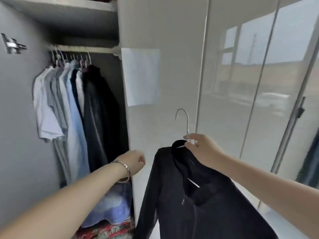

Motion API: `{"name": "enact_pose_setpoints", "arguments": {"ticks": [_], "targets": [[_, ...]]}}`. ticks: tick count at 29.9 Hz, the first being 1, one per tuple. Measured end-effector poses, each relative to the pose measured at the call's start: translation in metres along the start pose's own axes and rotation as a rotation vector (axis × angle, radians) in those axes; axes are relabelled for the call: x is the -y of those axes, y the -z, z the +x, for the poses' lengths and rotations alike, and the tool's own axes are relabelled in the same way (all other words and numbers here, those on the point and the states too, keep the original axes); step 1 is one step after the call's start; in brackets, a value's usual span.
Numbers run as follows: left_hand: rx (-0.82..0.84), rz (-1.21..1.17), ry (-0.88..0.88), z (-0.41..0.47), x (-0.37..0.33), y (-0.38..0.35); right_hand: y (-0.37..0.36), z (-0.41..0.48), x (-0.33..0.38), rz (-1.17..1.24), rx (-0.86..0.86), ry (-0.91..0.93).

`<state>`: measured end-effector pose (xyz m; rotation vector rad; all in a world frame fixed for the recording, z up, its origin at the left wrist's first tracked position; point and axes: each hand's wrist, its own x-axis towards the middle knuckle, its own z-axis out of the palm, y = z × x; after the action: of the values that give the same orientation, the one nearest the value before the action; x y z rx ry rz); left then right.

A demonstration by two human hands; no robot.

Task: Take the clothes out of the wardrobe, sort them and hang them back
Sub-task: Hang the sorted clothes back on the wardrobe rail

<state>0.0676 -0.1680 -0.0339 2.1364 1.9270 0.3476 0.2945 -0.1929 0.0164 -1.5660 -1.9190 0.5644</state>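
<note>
The right hand (201, 146) has its fingers clamped on a white hanger (187, 121) carrying a black shirt (172, 200), while the left hand (135, 161), fingers curled together and empty, is beside the wardrobe (69, 18).

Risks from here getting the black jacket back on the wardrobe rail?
1. The right hand pinches only the neck of the white hanger; the black jacket could swing or slide off it.
2. The hung shirts crowd the left of the rail, so the hanger may snag a neighbour.
3. The left hand is curled and idle, steadying nothing.
</note>
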Motion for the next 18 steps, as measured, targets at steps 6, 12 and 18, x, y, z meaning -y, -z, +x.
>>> {"name": "enact_pose_setpoints", "arguments": {"ticks": [6,12,18], "targets": [[-0.126,0.040,0.147,-0.004,0.119,0.069,-0.075,0.068,0.089,-0.031,0.039,0.030],[-0.237,-0.013,0.205,0.010,0.190,0.125,-0.110,0.155,0.166,-0.239,-0.011,0.062],[-0.319,-0.111,0.216,0.045,0.230,0.161,-0.108,0.227,0.246,-0.507,-0.039,0.060]]}}
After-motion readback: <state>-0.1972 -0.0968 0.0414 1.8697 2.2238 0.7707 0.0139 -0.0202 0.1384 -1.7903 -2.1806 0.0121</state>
